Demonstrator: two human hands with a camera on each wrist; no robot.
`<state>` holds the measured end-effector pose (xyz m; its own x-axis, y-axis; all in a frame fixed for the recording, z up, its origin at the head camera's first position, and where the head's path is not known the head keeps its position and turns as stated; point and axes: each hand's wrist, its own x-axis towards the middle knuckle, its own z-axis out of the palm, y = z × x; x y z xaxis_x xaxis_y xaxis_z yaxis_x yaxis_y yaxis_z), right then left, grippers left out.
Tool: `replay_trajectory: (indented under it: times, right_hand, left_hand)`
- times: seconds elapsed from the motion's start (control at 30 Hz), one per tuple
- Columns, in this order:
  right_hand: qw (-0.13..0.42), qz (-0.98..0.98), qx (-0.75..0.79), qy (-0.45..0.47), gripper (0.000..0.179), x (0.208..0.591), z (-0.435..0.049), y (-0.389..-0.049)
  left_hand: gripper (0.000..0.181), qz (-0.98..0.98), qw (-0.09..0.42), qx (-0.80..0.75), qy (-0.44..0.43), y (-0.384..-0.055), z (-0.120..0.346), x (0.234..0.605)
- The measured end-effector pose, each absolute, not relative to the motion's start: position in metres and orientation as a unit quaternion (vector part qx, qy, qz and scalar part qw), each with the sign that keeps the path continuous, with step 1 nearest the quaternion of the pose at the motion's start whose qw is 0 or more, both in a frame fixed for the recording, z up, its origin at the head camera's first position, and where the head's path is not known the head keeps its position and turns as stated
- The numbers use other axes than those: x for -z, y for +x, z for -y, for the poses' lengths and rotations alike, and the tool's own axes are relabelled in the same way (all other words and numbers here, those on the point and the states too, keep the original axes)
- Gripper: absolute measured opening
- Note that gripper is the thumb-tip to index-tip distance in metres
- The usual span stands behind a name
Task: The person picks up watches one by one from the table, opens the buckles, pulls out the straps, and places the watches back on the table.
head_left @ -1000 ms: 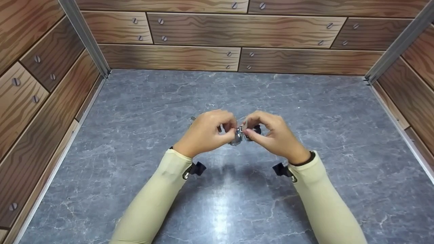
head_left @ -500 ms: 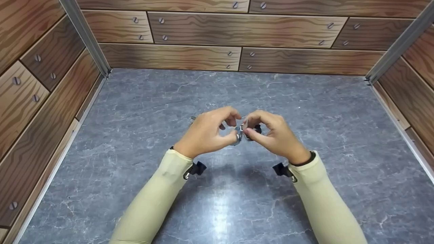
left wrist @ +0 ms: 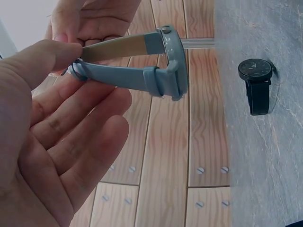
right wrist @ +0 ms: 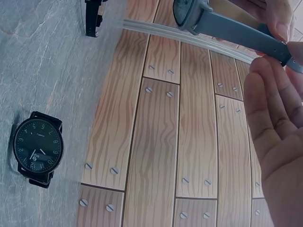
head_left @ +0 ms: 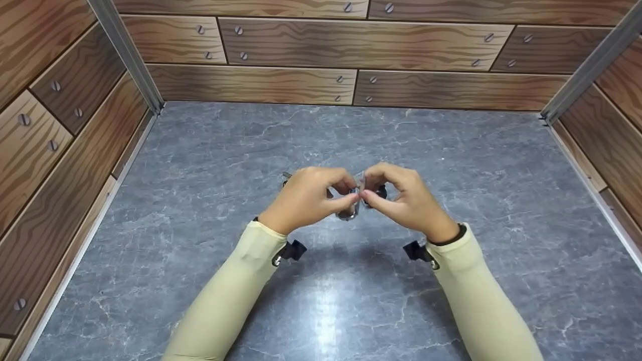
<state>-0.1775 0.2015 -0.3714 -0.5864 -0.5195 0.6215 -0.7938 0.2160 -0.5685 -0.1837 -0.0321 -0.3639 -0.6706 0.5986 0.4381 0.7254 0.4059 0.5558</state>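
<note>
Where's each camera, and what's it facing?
Head: worn on the head, faces forward and down at the grey marbled tabletop; shows left hand, right hand and pale yellow sleeves.
Left wrist: worn there, looks past the palm at a round wristwatch with a pale blue strap; both hands show.
Right wrist: worn there, looks past the fingers at that wristwatch and a round black watch; parts of both hands show.
Shared: both wrist views share the wristwatch and brown wood-patterned wall.

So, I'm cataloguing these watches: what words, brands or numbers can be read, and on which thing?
"4 5 6 7 8 10 12": numerals on the black watch seen best in the right wrist view.
Its remaining numerals and small lettering: too small or blurred to read.
The other black watch: markings too small to read.
Blue-strapped watch: no text readable.
</note>
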Motion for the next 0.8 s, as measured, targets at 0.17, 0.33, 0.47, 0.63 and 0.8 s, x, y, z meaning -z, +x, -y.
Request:
replay_trajectory:
  times: [0.17,0.33,0.47,0.63,0.8]
  right_hand:
    - [0.151,0.756,-0.474,0.425,0.019,0.3721,-0.2002,-0.1782]
    - [0.158,0.756,-0.476,0.42,0.021,0.3722,-0.2,-0.1784]
    - [0.166,0.76,-0.467,0.42,0.022,0.3723,-0.2004,-0.1783]
    - [0.19,0.758,-0.457,0.424,0.028,0.372,-0.2002,-0.178]
    - [0.191,0.748,-0.464,0.435,0.033,0.3701,-0.1991,-0.1767]
  left_hand:
    - [0.014,0.829,0.106,0.369,-0.407,-0.1842,0.031,0.365]
    - [0.017,0.823,0.12,0.369,-0.415,-0.1853,0.0302,0.3662]
    - [0.017,0.82,0.115,0.378,-0.415,-0.1853,0.0301,0.366]
    - [0.013,0.808,0.086,0.414,-0.41,-0.1858,0.0302,0.3662]
    - [0.011,0.78,0.046,0.476,-0.404,-0.1853,0.0307,0.3659]
